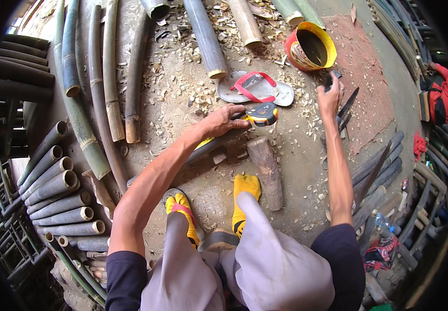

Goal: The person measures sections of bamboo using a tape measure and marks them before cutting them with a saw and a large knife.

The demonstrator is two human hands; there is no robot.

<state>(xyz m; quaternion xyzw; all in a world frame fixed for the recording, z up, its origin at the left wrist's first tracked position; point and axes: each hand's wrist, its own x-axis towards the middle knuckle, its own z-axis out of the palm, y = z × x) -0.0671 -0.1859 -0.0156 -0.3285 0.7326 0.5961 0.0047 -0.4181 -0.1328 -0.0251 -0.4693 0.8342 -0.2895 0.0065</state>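
Note:
My left hand (224, 120) is closed at the mouth of a black and yellow tape measure (263, 114), holding it over a dark bamboo pole (211, 149). Yellow tape shows along the pole, on the near side of my hand. Farther right, my right hand (329, 96) is closed on a small dark object (334, 78) whose kind I cannot make out. Beside that hand a dark blade (348, 102) lies on the ground. A short log (266, 172) rests below the tape measure, near my yellow-socked foot (247, 189).
Several long bamboo poles (111, 72) lie at the far left, above a stack of cut tubes (71, 179). A loose sandal (255, 89) and a red and yellow bucket (311, 47) stand ahead among wood chips. More dark bamboo pieces (377, 173) lie at right.

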